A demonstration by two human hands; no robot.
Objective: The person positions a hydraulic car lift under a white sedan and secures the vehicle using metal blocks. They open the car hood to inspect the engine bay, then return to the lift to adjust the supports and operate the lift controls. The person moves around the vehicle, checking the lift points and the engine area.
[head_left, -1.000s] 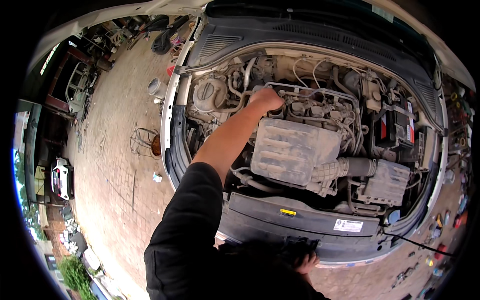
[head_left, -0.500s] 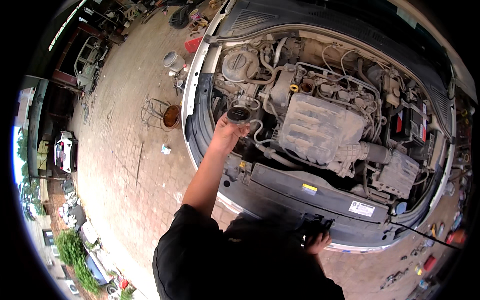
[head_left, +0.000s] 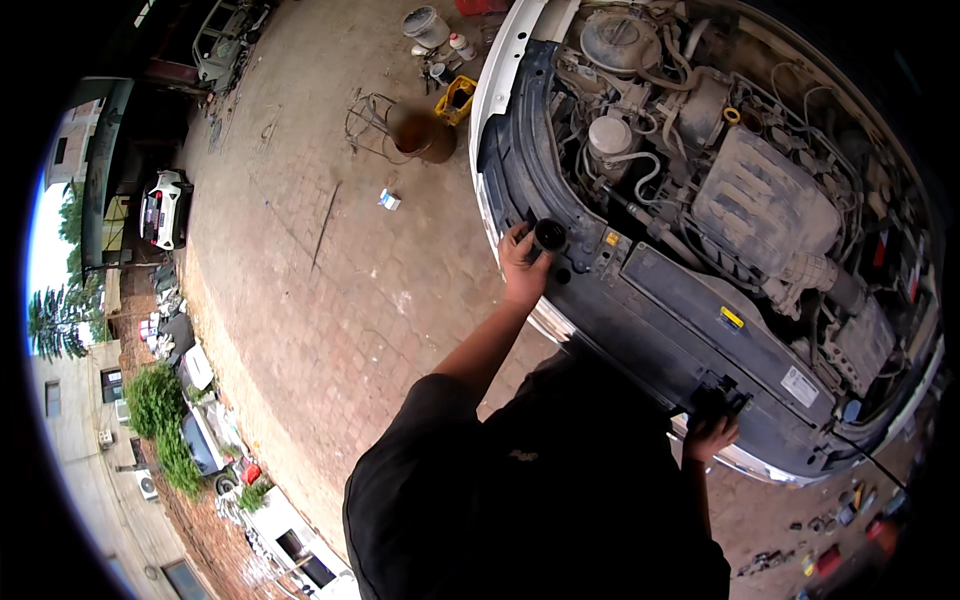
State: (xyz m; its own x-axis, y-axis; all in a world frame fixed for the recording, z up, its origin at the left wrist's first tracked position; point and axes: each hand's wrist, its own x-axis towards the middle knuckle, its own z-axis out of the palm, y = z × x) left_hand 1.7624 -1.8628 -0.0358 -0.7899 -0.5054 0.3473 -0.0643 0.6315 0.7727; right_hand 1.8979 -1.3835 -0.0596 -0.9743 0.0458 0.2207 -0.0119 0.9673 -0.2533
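My left hand (head_left: 522,268) grips a black round cap (head_left: 549,236) between thumb and fingers, held over the left front corner of the car's engine bay. The cap's dark, hollow-looking round face is turned up. Beyond it, inside the bay, stands a pale round-topped canister (head_left: 610,135) with a light hose beside it. My right hand (head_left: 712,438) rests at the front edge of the car, against the black latch area (head_left: 718,396) in the middle of the front panel (head_left: 640,325). Its fingertips are partly lost against the black parts, so its grip is unclear.
A dusty engine cover (head_left: 765,195) and a round reservoir (head_left: 612,42) fill the bay. On the paving to the left are a rusty pot (head_left: 432,142), a yellow container (head_left: 456,100), a bucket (head_left: 426,27) and a small box (head_left: 389,200). Tools lie at lower right.
My left hand has drawn the cap back from over the engine bay to its front left corner and tilted it. My right hand stays by the latch. The view has swung left.
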